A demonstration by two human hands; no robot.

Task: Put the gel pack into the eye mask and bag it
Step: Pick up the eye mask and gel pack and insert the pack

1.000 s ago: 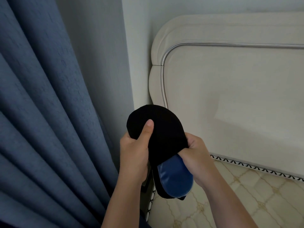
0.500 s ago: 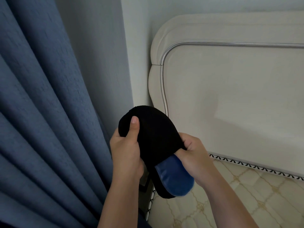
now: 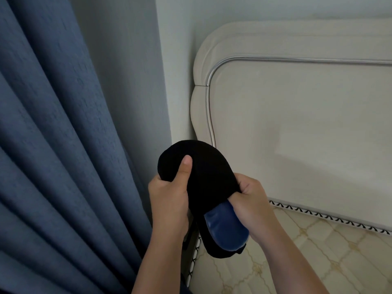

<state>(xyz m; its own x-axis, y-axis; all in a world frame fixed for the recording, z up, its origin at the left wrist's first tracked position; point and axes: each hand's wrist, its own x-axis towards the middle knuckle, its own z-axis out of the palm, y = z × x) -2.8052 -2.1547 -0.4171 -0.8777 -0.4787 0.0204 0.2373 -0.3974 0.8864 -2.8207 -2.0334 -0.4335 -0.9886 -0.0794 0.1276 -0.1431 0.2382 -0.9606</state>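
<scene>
Black fabric: the eye mask (image 3: 203, 177) is held up in the air between both hands, in front of the headboard's corner.
Left hand (image 3: 169, 200): wrapped around the mask's left side, thumb pressed flat up its front near the top, the other fingers hidden behind the cloth.
Right hand (image 3: 252, 202): clenched on the mask's right edge, low down, where the blue pack goes in; fingers curled tight into the fabric.
Gel pack (image 3: 224, 228): blue and glossy, its upper part tucked inside the mask, its lower rounded end sticking out below, just under the right hand and touching it.
Mask bottom: a black flap lies behind and under the exposed pack.
Curtain (image 3: 53, 145): blue, hanging in folds at left.
Headboard (image 3: 297, 124): cream, padded, with a silver trim line.
Mattress (image 3: 318, 251): pale, patterned, below the hands.
</scene>
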